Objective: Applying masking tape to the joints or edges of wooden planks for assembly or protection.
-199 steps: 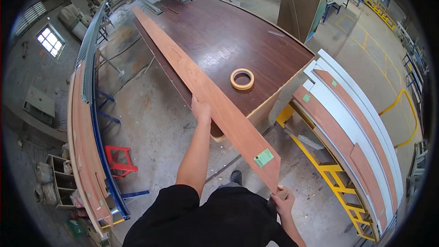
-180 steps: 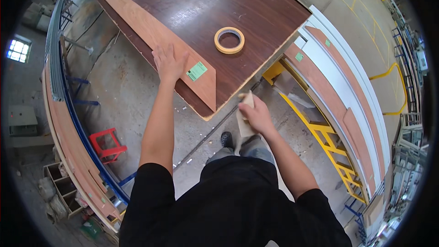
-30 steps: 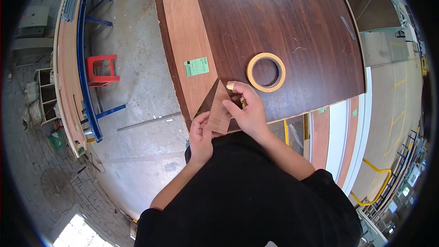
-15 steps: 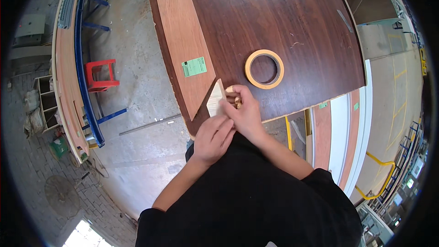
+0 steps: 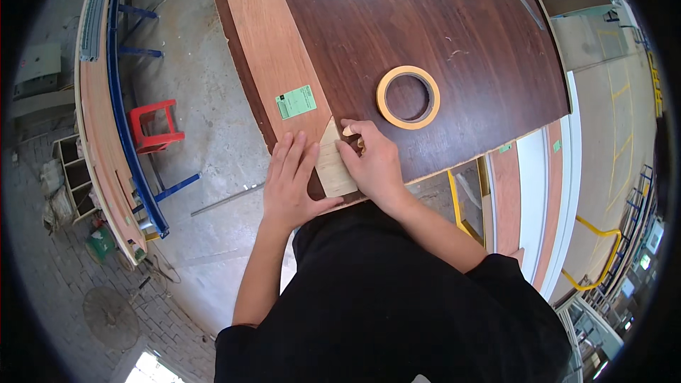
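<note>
A long reddish wood strip lies along the left side of a dark brown wood-grain table. Against its slanted near end rests a small pale wood piece with an angled tip. My left hand lies flat over the strip's end, fingers stretched, its thumb reaching the pale piece's near edge. At the right edge of that piece, my right hand grips with bent fingers, thumb against the wood. Yellowish covers show on some of its fingertips.
A roll of yellow tape lies on the table beyond my right hand. The strip bears a green label. Left of the table stand a red stool and a blue-framed rack with boards. More panels lean at the right.
The pale wood piece has come down from a tilted hold to lie against the strip's end. My left hand has moved left and spread out over the strip.
</note>
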Demonstrator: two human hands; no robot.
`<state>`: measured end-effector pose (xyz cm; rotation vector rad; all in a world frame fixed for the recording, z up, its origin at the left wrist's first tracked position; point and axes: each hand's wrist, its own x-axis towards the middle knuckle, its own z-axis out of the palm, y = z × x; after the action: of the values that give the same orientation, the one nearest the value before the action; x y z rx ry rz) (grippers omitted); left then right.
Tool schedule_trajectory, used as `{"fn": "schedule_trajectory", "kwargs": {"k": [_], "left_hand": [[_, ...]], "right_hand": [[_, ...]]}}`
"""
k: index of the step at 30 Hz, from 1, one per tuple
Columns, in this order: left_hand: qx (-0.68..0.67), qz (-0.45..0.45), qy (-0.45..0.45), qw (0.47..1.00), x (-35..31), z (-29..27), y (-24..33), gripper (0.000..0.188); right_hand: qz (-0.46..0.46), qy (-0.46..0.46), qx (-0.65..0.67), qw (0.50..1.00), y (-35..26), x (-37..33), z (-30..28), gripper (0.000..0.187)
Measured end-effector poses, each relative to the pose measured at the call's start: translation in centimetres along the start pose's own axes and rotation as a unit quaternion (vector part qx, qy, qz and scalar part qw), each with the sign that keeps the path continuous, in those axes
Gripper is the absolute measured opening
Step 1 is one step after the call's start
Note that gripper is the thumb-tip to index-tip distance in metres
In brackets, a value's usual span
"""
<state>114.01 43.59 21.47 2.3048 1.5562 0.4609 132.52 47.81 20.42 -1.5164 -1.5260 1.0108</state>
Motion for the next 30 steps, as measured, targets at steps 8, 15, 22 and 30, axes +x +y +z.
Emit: {"fn": "schedule_trajectory", "kwargs": {"k": [8, 15, 22, 30], "left_hand": [[0.024, 0.022, 0.055, 0.998, -0.6, 1.9, -1.1, 0.096], [-0.018, 0.028, 0.089, 0.995, -0.7, 2.7, -1.5, 0.093], [-0.032, 0.031, 0.097, 0.994, -0.6, 3.1, -1.6, 0.091], [-0.040, 0.033, 0.105, 0.993, -0.7, 3.6, -1.9, 0.087]], "right_hand": [[0.016, -0.008, 0.038, 0.999, 0.4, 0.3, 0.6, 0.018], [0.035, -0.004, 0.042, 0.998, 0.3, 0.4, 0.5, 0.015], [0.027, -0.015, 0.038, 0.999, 0.6, 0.7, 0.3, 0.019], [0.047, -0.070, 0.013, 0.996, -0.1, 1.8, -0.3, 0.019]]}}
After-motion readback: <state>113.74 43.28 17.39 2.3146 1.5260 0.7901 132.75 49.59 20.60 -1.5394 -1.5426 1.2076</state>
